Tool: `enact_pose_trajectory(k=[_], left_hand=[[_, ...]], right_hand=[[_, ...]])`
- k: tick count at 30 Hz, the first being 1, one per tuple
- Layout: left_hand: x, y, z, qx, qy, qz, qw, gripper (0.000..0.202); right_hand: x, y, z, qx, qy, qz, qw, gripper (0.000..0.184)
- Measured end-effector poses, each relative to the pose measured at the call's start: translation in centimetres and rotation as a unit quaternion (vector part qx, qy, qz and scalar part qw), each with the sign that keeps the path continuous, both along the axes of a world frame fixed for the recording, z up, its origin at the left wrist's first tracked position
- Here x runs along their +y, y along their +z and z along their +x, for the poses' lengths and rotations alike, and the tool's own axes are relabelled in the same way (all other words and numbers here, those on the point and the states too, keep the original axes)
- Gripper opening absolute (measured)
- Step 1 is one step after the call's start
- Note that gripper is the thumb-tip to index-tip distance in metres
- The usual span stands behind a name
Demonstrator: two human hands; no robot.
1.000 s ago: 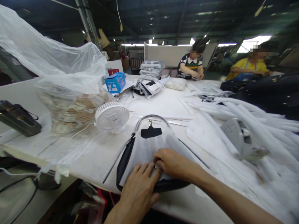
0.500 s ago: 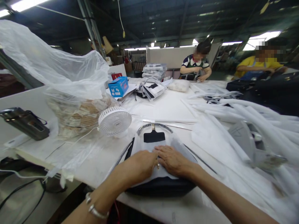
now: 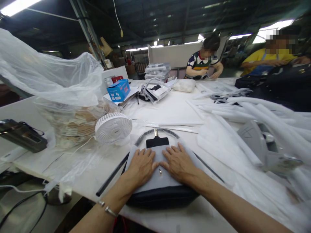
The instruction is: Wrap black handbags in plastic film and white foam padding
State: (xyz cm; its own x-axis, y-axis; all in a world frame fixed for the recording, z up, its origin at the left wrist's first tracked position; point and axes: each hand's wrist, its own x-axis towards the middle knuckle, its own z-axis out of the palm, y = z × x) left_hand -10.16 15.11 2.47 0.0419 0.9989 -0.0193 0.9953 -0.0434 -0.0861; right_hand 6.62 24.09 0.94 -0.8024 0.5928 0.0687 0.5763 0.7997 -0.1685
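A black handbag (image 3: 162, 198) lies on the white table in front of me, its front covered by a pale grey sheet (image 3: 157, 184). Flat on the left part of that sheet rests my left hand (image 3: 142, 165), fingers spread. My right hand (image 3: 178, 161) presses the right part the same way, and the two thumbs nearly meet. Just below the thumbs a small metal clasp (image 3: 160, 172) pokes through the sheet. Above my fingers a black tab (image 3: 157, 141) with a gold buckle shows, and a wrapped handle (image 3: 141, 137) arches behind it.
Left of the bag stand a white fan (image 3: 114, 128), a plastic sack of brown pieces (image 3: 82, 118) and a dark flask (image 3: 23, 135). White foam tubes (image 3: 269, 121) and a grey tape dispenser (image 3: 259, 142) lie to the right. A blue box (image 3: 119, 90) and two co-workers are farther back.
My left hand has gone from closed fingers near the clasp to lying open on the left of the sheet. My right hand has spread its fingers and shifted slightly right.
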Motion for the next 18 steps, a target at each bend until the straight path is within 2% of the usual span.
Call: enact_pose_trajectory(k=[5,11,15,18], left_hand=[[-0.1,-0.3,-0.2,-0.001,0.007,0.024,1.0,0.045],[-0.4,-0.8,-0.3,-0.007,0.006,0.072,0.997,0.043],[0.0,-1.2,-0.7,-0.024,0.008,0.091,0.996,0.043],[0.3,-1.4,-0.9,-0.037,0.007,0.1,0.994,0.04]], right_hand=[[0.5,0.6,0.3,-0.003,0.021,0.015,1.0,0.048],[0.1,1.3,0.5,-0.007,0.017,0.046,0.999,0.039],[0.5,1.1,0.1,-0.022,0.004,0.052,0.998,0.042],[1.1,1.2,-0.5,-0.049,-0.006,0.029,0.998,0.044]])
